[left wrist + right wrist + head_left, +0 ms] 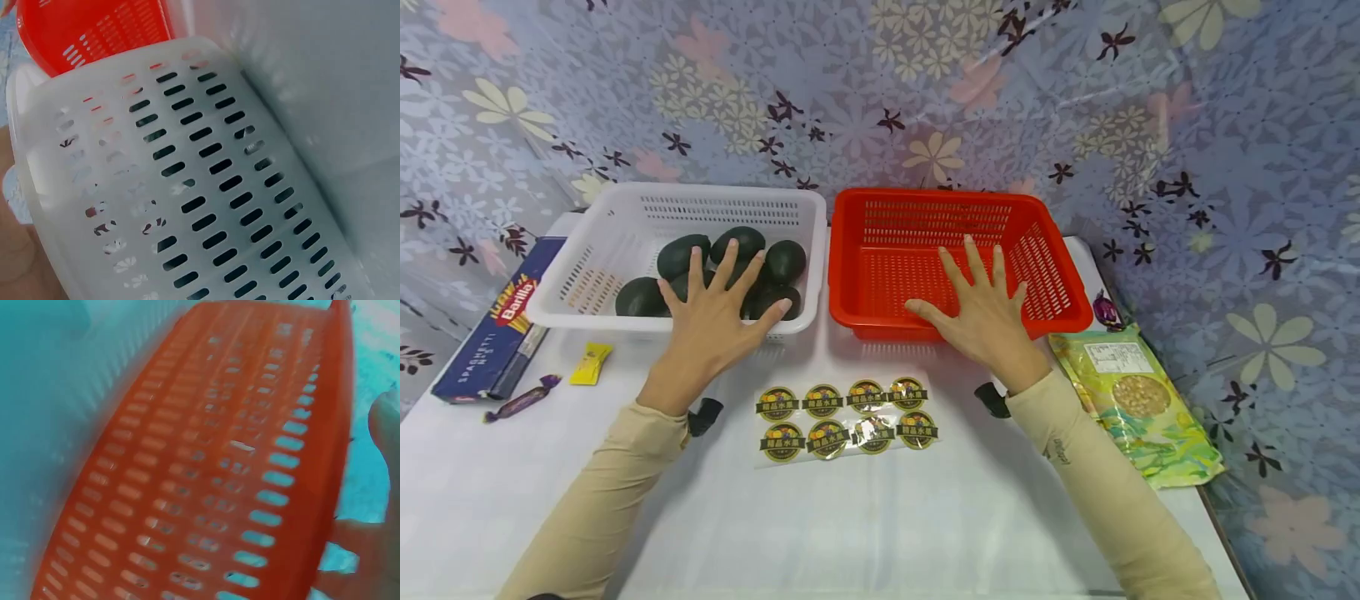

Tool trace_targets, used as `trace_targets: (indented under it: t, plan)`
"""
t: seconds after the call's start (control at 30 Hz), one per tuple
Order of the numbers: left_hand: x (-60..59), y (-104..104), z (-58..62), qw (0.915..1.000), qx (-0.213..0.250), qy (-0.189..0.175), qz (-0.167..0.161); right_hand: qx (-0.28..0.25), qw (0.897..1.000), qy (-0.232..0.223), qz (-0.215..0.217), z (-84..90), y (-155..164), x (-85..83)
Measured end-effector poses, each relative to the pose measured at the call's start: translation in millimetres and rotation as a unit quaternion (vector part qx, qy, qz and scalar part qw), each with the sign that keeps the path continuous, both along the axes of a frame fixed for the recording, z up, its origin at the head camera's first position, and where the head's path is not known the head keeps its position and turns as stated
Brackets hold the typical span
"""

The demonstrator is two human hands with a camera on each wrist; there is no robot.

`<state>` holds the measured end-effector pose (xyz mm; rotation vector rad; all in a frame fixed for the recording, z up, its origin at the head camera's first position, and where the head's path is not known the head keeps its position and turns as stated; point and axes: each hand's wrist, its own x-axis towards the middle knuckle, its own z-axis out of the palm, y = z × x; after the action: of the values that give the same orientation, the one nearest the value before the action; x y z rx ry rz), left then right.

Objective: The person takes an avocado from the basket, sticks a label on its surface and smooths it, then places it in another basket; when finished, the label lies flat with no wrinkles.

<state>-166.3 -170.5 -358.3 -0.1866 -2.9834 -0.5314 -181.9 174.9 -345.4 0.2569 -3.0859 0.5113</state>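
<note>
Fingers spread, my left hand (711, 325) reaches over the front rim of the white basket (677, 323), above several dark green avocados (683, 255) piled inside. My right hand (985, 321), also with fingers spread, is over the front of the red basket (880, 321), whose slotted floor shows bare. Neither hand grips anything. In the left wrist view the slotted side of the white basket (206, 169) fills the middle, with part of the left hand (19, 250) at the edge. The right wrist view has the red basket's slotted wall (181, 462) and the right thumb (384, 431) beside it.
A sheet of round fruit stickers (827, 437) lies in front of the baskets. At left are a Barilla spaghetti box (490, 346), a yellow-wrapped candy (591, 364) and a purple-wrapped candy (523, 402). A green bag (1138, 400) and another purple candy (1107, 311) lie at right.
</note>
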Motion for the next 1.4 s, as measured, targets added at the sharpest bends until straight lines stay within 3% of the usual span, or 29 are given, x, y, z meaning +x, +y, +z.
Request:
trace_targets:
  t: [0.07, 0.13, 0.23, 0.3, 0.4, 0.53, 0.67, 0.77, 0.87, 0.93, 1.1, 1.23, 1.4]
  plan:
    - [0.7, 1, -0.6, 0.9994, 0.019, 0.028, 0.000, -0.027, 0.998, 0.060, 0.024, 1.8, 0, 7.0]
    - [1.6, 3, -1.3, 0.9954, 0.055, 0.078, -0.003, -0.072, 0.987, 0.136, 0.052, 4.2, -1, 16.7]
    - [4.8, 6, -1.4, 0.9779, 0.115, 0.173, -0.020, -0.127, 0.958, 0.234, 0.103, 8.9, -4, 32.5]
    - [7.3, 8, -1.6, 0.9634, 0.139, 0.227, -0.034, -0.148, 0.947, 0.256, 0.129, 11.8, -6, 43.7]
    - [10.3, 9, -1.7, 0.9528, 0.151, 0.260, -0.045, -0.154, 0.951, 0.215, 0.159, 13.1, -8, 58.6]
    - [7.6, 6, -1.9, 0.9525, 0.154, 0.259, -0.044, -0.145, 0.969, 0.083, 0.183, 2.5, -7, 68.0]
    - [-0.9, 3, 1.3, 0.9662, 0.153, 0.204, -0.038, -0.114, 0.973, -0.009, 0.198, -19.6, -4, 64.3]
    - [-8.5, 4, 5.4, 0.9859, 0.137, 0.093, -0.028, -0.083, 0.975, -0.047, 0.201, -36.0, -4, 59.6]
    - [-16.3, 6, 8.5, 0.9937, 0.108, -0.022, -0.020, -0.057, 0.976, -0.073, 0.198, -48.4, -5, 56.6]
    - [-21.3, 8, 10.2, 0.9926, 0.093, -0.077, -0.015, -0.044, 0.977, -0.083, 0.193, -53.6, -6, 55.8]
    - [-34.5, 10, 12.3, 0.9852, 0.069, -0.156, -0.015, -0.046, 0.978, -0.090, 0.184, -56.4, -10, 55.3]
    - [-44.2, 9, 12.6, 0.9761, 0.057, -0.207, -0.032, -0.051, 0.979, -0.088, 0.176, -56.5, -12, 53.9]
    - [-51.3, 9, 15.1, 0.9673, 0.027, -0.246, -0.057, -0.072, 0.980, -0.105, 0.153, -56.5, -15, 51.7]
